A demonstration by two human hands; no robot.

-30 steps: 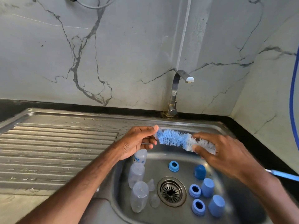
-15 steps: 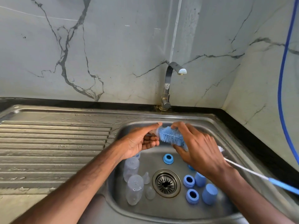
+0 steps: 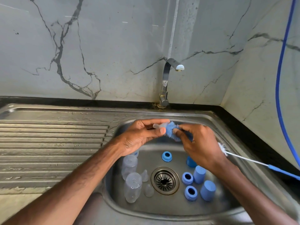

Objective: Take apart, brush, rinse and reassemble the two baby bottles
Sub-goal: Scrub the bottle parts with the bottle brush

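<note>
- left hand (image 3: pixel 142 135): thumb and fingers pinch a small clear piece, which looks like a teat (image 3: pixel 158 126), held above the back of the sink (image 3: pixel 162 207)
- right hand (image 3: pixel 199 143): fingers closed round the blue bristle head of the bottle brush (image 3: pixel 170 129), bristle tip touching the teat; the wire stem and blue handle stick out to the right past the sink rim
- rest of the bottle parts are in the basin: clear bottle bodies (image 3: pixel 133 186) lying left of the drain (image 3: pixel 164 180), two loose teats just beside them, blue rings (image 3: pixel 187 178) and blue caps (image 3: pixel 199 174) to the right, one ring behind the drain
- tap (image 3: pixel 167 82): no water seen running
- step, my read: brushing the teat; bodies, rings and caps not yet reassembled, so the task looks well short of done
- risk: the teat is small and likely wet, held only by a fingertip pinch, so a hard brush push could pop it out into the basin
- risk: the right hand chokes the bristle head, so the bristles may only wipe the outside and miss the inside of the teat
- risk: the long handle trailing over the rim could knock the edge and jolt the grip
- risk: loose parts near the drain could get knocked about if the teat or brush drops
</note>
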